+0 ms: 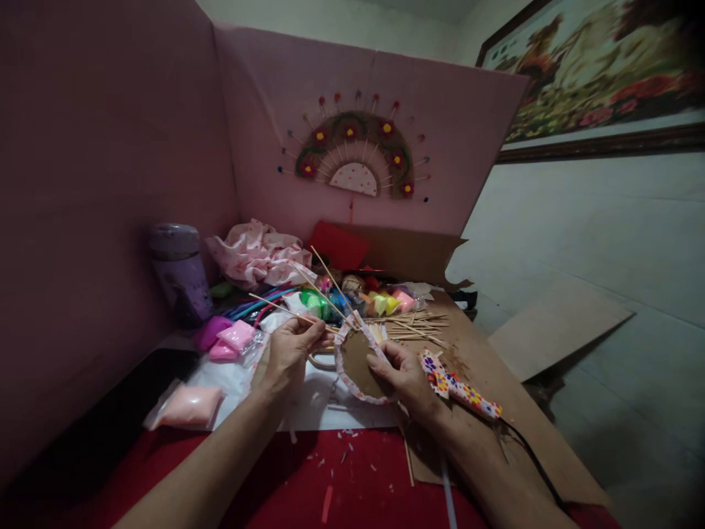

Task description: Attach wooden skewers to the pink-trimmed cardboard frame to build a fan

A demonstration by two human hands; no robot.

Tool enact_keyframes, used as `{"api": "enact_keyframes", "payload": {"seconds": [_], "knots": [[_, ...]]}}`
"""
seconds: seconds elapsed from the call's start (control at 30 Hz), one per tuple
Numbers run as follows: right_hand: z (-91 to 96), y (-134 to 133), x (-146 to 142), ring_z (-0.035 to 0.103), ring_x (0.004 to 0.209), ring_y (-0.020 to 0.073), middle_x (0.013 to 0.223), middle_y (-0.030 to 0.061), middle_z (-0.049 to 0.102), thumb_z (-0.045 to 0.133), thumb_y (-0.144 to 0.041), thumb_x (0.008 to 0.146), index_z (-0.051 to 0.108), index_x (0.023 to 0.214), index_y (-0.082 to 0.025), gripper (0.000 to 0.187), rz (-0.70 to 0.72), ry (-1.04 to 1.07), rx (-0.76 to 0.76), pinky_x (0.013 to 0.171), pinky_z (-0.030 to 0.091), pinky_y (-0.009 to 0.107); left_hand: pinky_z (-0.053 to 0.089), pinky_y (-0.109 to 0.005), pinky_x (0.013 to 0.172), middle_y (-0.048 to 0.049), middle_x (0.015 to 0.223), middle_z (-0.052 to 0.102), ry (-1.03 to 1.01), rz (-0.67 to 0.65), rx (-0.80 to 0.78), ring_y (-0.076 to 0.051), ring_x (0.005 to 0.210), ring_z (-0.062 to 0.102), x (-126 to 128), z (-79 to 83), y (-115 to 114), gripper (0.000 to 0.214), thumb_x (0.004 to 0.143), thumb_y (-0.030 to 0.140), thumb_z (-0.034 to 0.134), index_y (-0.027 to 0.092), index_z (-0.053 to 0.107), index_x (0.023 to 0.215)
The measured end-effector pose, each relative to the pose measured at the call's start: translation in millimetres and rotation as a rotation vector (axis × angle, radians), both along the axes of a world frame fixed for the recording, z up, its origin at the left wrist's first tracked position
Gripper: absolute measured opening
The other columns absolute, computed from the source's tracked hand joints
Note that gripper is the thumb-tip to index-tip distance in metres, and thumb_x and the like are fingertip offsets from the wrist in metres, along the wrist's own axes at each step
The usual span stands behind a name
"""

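My right hand [405, 371] grips a cardboard disc [358, 360], thumb on its brown face. Pale pink patterned cloth wraps round the disc's rim. Two thin wooden sticks [332, 283] stick out from its upper edge, fanning to the upper left. Between thumb and fingers of my left hand [294, 349] is pinched another thin wooden stick [280, 305], its right end close to the disc's left edge. Whether that end touches the disc I cannot tell. Just right of my right hand lies a flower-patterned glue gun [460, 386] with a black cord.
Loose wooden sticks [416, 325] lie on cardboard behind my right hand. Bags of coloured clay [190, 406], crumpled pink cloth [256, 253] and a purple bottle [179, 275] stand around. A decorated half-round fan [355, 150] hangs on the pink board. Scraps litter the red cloth [363, 477].
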State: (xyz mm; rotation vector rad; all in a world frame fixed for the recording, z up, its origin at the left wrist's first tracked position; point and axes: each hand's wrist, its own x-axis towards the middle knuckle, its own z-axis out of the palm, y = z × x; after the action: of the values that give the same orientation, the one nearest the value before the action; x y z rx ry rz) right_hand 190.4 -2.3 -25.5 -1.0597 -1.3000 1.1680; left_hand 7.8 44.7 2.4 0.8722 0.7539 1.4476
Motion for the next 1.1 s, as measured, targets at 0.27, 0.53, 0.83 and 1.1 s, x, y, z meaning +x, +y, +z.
{"api": "enact_keyframes", "payload": {"seconds": [0.27, 0.53, 0.83, 1.1], "knots": [[5.8, -4, -3, 0.048, 0.056, 0.0111, 0.063, -0.0018, 0.056, 0.066, -0.043, 0.069, 0.056, 0.069, -0.017, 0.028, 0.007, -0.018, 0.005, 0.052, 0.037, 0.022, 0.051, -0.026, 0.059, -0.0018, 0.062, 0.066, 0.102, -0.009, 0.031, -0.013, 0.057, 0.063, -3, -8.0, 5, 0.028, 0.055, 0.032, 0.078, 0.011, 0.063, 0.067], [10.6, -6, -7, 0.043, 0.053, 0.0099, 0.058, -0.0030, 0.050, 0.066, -0.045, 0.068, 0.052, 0.062, -0.017, 0.031, -0.007, -0.079, 0.032, 0.049, 0.034, 0.021, 0.051, -0.026, 0.057, -0.0037, 0.065, 0.066, 0.121, -0.039, -0.036, -0.014, 0.058, 0.063, 1, 0.2, -4, 0.033, 0.054, 0.035, 0.078, 0.011, 0.059, 0.068], [9.3, -5, -7, 0.044, 0.054, 0.0104, 0.059, -0.0025, 0.051, 0.065, -0.045, 0.068, 0.054, 0.064, -0.017, 0.031, -0.007, -0.095, 0.056, 0.050, 0.035, 0.021, 0.050, -0.025, 0.057, 0.0001, 0.059, 0.062, 0.133, -0.021, -0.064, -0.011, 0.055, 0.060, 2, -2.5, -3, 0.034, 0.052, 0.035, 0.079, 0.012, 0.058, 0.065], [6.2, -5, -7, 0.045, 0.054, 0.0103, 0.059, -0.0031, 0.052, 0.067, -0.044, 0.067, 0.053, 0.063, -0.017, 0.031, 0.003, -0.064, 0.026, 0.050, 0.035, 0.021, 0.049, -0.025, 0.056, 0.0009, 0.059, 0.061, 0.151, -0.012, -0.078, -0.011, 0.054, 0.059, 2, -0.1, -5, 0.034, 0.051, 0.036, 0.079, 0.013, 0.058, 0.064]]}}
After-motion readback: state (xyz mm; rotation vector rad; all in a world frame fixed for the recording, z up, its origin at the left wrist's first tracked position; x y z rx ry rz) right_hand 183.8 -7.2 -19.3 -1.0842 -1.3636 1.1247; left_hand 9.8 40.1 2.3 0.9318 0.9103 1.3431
